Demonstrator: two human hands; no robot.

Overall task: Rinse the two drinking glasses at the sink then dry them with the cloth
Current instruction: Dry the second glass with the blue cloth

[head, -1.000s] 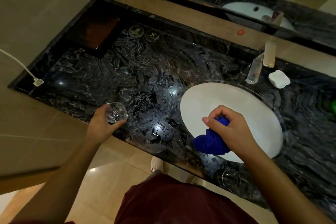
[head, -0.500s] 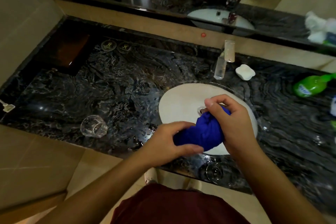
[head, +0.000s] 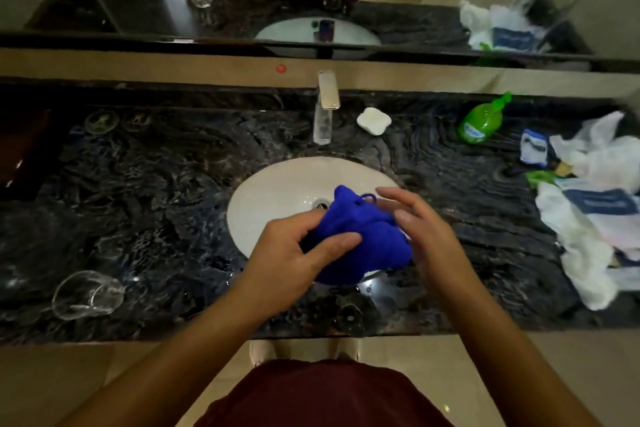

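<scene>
Over the front of the white sink [head: 263,194], my left hand [head: 294,260] grips a bunched blue cloth [head: 363,239]. My right hand [head: 426,232] is at the cloth's right side, fingers spread and straight, not gripping it. One clear drinking glass [head: 86,295] stands on the dark marble counter far to the left, near the front edge. A second glass [head: 349,317] stands on the counter just in front of the sink, below my hands, and is hard to make out against the dark stone.
A chrome tap [head: 325,107] stands behind the basin, with a white soap dish [head: 374,120] to its right. A green pump bottle [head: 479,121] and a heap of white bags and packets [head: 588,218] fill the right side. Two round coasters [head: 102,121] lie back left.
My left hand set the glass down on the left counter and came over to take the cloth. My right hand, which gripped the cloth, has opened its fingers.
</scene>
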